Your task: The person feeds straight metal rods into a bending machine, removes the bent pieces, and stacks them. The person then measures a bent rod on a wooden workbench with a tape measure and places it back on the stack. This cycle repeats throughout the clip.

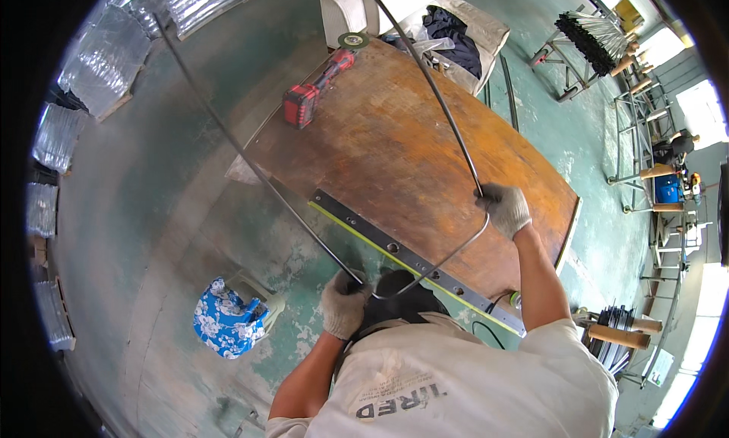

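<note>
A long, thin metal rod bent into a U (pixel 456 253) is held up in front of me, its rounded corners near my body and two straight legs reaching away. My left hand (pixel 343 304), in a pale knit glove, is closed round it by the left corner, off the table's near edge. Above the brown table (pixel 425 134), my right hand (pixel 505 208), gloved likewise, grips the right leg just beyond the other corner. A dark metal bar with holes (pixel 392 248) and a yellow-green edge runs along the near side of the table.
A red cordless angle grinder (pixel 323 81) lies at the table's far left. Beyond stands a pale padded seat (pixel 380 9) with dark cloth. A blue flowered stool cover (pixel 228 318) is lower left. Wrapped stacks (pixel 106 58) line the left; a rod rack (pixel 585 47) and another person (pixel 676 145) are right.
</note>
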A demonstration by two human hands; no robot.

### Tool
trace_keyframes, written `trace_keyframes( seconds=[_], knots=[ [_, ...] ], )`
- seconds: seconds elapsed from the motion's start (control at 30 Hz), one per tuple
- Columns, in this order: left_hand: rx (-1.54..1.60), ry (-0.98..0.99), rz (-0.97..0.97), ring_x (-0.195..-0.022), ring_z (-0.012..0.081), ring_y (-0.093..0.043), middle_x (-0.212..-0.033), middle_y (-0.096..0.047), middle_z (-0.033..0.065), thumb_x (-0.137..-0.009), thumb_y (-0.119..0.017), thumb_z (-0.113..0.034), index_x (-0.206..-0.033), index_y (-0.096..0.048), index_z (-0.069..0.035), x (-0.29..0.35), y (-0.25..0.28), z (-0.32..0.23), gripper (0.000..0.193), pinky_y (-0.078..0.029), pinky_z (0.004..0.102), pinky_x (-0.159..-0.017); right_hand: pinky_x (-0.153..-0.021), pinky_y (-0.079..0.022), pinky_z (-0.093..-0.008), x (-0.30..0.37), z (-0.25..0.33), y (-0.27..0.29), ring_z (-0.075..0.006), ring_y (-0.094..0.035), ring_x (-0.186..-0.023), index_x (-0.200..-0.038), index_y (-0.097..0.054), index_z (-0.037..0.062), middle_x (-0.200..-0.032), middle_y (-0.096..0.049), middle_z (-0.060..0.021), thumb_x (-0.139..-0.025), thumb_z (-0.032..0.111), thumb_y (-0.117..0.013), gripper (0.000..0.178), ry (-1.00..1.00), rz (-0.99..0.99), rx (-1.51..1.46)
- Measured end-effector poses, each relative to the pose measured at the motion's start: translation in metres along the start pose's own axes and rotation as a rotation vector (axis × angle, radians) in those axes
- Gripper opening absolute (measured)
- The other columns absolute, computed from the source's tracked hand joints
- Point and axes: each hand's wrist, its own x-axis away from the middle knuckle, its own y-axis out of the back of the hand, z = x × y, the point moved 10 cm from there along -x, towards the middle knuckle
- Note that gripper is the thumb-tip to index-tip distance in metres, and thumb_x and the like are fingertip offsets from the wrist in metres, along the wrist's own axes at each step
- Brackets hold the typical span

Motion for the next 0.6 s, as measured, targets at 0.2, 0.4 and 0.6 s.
trace_keyframes(
  seconds=[0.2, 0.4, 0.6],
  knots=[
    [-0.170, 0.026, -0.054, -0.074, 0.0099, -0.064, -0.088, -0.073, 0.0006, -0.095, -0.081, 0.001, -0.104, -0.074, -0.003, 0.050, -0.099, 0.057, 0.012, -0.053, 0.0306, -0.067, -0.088, -0.063, -0.0396, 0.027, -0.143, 0.012, -0.0254, -0.082, -0.093, -0.122, -0.087, 0.0063, -0.104, -0.085, -0.0206, -0.101, 0.011, -0.081, 0.022, 0.025, 0.057, 0.026],
    [-0.062, 0.054, 0.033, -0.078, 0.0114, -0.067, -0.092, -0.076, 0.0015, -0.094, -0.085, 0.000, -0.107, -0.075, -0.001, 0.111, -0.212, 0.091, 0.016, -0.055, 0.0325, -0.071, -0.088, -0.062, -0.0412, 0.049, -0.226, 0.073, -0.0292, -0.080, -0.093, -0.121, -0.086, 0.0058, -0.106, -0.084, -0.0200, -0.099, 0.013, -0.083, 0.023, -0.006, 0.119, 0.167],
    [-0.093, 0.142, 0.044, -0.082, 0.0123, -0.068, -0.091, -0.075, 0.0022, -0.093, -0.083, 0.003, -0.109, -0.075, 0.000, 0.169, -0.291, 0.091, 0.018, -0.057, 0.0333, -0.075, -0.091, -0.062, -0.0460, 0.089, -0.304, 0.111, -0.0387, -0.079, -0.100, -0.123, -0.086, 0.0098, -0.111, -0.083, -0.0202, -0.100, 0.018, -0.081, 0.024, -0.006, 0.137, 0.176]
  ],
)
